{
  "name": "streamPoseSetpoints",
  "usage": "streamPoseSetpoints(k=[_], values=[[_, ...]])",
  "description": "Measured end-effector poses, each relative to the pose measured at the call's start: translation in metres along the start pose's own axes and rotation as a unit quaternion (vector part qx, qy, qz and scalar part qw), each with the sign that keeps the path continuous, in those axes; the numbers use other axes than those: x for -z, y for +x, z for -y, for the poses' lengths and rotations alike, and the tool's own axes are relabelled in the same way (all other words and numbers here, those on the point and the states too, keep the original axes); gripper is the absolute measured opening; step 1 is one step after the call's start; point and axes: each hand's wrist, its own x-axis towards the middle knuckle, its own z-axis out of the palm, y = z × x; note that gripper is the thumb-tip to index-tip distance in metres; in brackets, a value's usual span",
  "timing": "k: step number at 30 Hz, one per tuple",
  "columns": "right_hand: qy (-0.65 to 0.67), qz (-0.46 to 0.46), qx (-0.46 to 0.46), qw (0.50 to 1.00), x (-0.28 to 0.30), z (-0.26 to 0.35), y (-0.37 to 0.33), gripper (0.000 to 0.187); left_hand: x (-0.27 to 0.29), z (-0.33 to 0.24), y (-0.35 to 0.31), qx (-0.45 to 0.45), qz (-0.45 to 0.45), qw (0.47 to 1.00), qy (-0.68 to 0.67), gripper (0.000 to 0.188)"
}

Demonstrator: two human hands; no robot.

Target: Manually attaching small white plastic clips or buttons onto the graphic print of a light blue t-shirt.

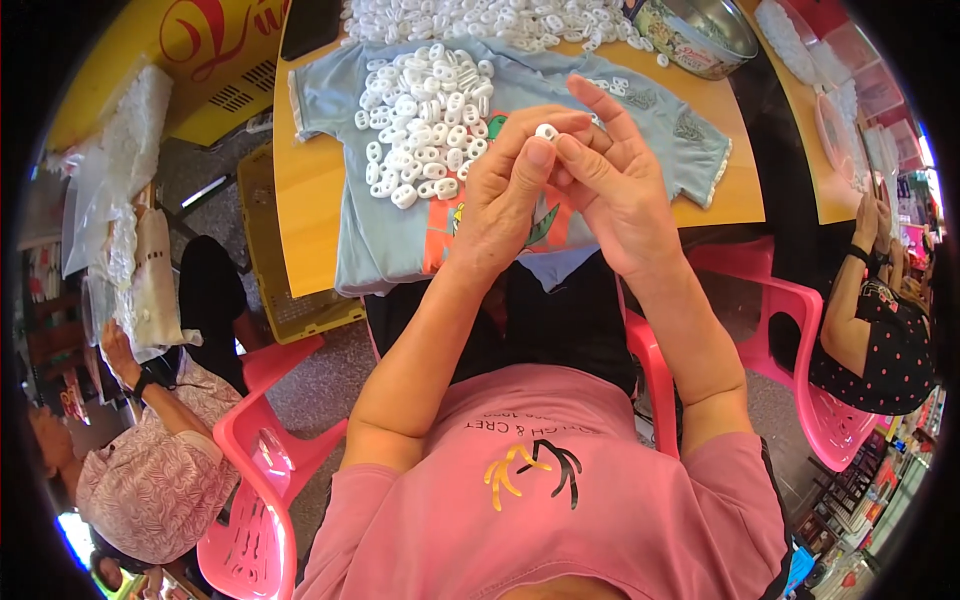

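Observation:
Above the table, my left hand (503, 205) and my right hand (622, 185) are brought together, thumbs side by side. Between the thumb tips and fingers they pinch one small white two-hole plastic piece (546, 131), like a cord lock. Both hands are closed, though the right index finger stretches upward. A heap of the same white oval pieces (425, 115) lies to the left of the hands. It rests on a light blue T-shirt (375, 235) with a coloured print, spread over the table. My fingers partly hide the print.
More white pieces (480, 22) are piled at the table's (305, 225) far edge, beside a metal tin (700, 40) and a dark phone-like slab (310, 25). A yellow crate (262, 250) stands left. Pink chairs (265, 480) flank me. One person (160, 460) works at left, another (875, 340) at right.

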Motion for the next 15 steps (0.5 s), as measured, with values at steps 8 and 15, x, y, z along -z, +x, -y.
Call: streamPoseSetpoints(k=[8, 15], values=[[0.071, 0.014, 0.029, 0.997, -0.017, -0.013, 0.001, 0.059, 0.01, -0.002, 0.002, -0.012, 0.024, 0.989, -0.142, 0.031], [0.036, 0.023, 0.015, 0.999, -0.01, -0.01, -0.001, 0.055, 0.01, -0.004, 0.001, 0.035, 0.032, 0.986, -0.158, 0.024]])
